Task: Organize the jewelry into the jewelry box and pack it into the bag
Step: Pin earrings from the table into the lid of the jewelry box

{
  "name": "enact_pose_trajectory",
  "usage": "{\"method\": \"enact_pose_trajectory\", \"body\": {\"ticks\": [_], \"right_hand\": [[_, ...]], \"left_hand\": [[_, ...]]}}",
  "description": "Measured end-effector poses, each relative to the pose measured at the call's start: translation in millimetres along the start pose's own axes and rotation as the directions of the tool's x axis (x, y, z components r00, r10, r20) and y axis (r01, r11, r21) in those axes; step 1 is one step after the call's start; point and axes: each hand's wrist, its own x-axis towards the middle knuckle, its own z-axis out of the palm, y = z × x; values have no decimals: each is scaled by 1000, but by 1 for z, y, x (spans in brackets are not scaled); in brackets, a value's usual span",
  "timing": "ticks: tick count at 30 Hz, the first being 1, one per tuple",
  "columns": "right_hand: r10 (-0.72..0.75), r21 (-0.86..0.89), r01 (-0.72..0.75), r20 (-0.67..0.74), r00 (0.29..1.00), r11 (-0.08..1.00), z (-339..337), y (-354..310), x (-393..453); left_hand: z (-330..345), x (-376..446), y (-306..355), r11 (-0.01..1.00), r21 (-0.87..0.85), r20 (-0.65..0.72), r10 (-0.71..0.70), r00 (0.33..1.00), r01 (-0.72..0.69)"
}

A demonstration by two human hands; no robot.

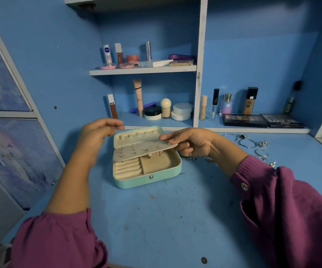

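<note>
A mint-green jewelry box (pixel 133 182) lies open on the blue desk, its lid (pixel 137 135) tipped back. My right hand (pixel 191 144) pinches the right edge of the beige earring flap (pixel 142 151), which carries several small studs and is held half raised over the tray. Beneath it a gold piece (pixel 159 153) lies in the beige compartment, beside the ring rolls (pixel 128 167). My left hand (pixel 98 136) hovers above the box's left side with fingertips pinched together; whether it holds a small item is unclear. Silver rings and bangles (pixel 247 143) lie on the desk at the right.
Cosmetics fill the shelves behind: bottles and jars (pixel 182 111) in the left niche, palettes (pixel 262 120) at the right. A brown lip gloss tube (pixel 112 106) stands just behind my left hand. No bag is in view.
</note>
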Motion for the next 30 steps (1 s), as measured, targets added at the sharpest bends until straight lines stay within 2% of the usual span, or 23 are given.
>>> {"method": "enact_pose_trajectory", "body": {"ticks": [4, 7, 11, 13, 16, 19, 26, 28, 30], "right_hand": [[0, -9, 0, 12, 1000, 1000, -2, 1, 2], [-12, -34, 13, 16, 1000, 999, -3, 1, 1], [4, -32, -4, 9, 1000, 999, -1, 0, -4], [22, -30, -21, 31, 999, 999, 3, -2, -7], [32, -29, -31, 8, 999, 999, 2, -2, -4], [25, -64, -25, -6, 1000, 998, -1, -1, 0], [15, -57, -15, 9, 1000, 998, -2, 0, 2], [13, -54, -12, 26, 1000, 998, -1, -1, 0], [26, -43, -25, 30, 999, 999, -2, -1, 0]], "left_hand": [[35, -17, 36, 975, -74, 18, 213, 977, -211], [71, -32, 46, 928, 33, 202, 359, 911, -372], [119, -57, 41, 827, 164, 489, 405, 772, -538], [136, -65, 31, 733, 292, 572, 381, 726, -614], [152, -72, 26, 510, 443, 675, 351, 649, -737], [157, -75, 25, 408, 459, 693, 392, 606, -789], [162, -74, 18, 336, 467, 671, 468, 575, -818], [162, -75, 21, 355, 459, 665, 471, 579, -815], [156, -72, 25, 415, 431, 638, 489, 595, -802]]}}
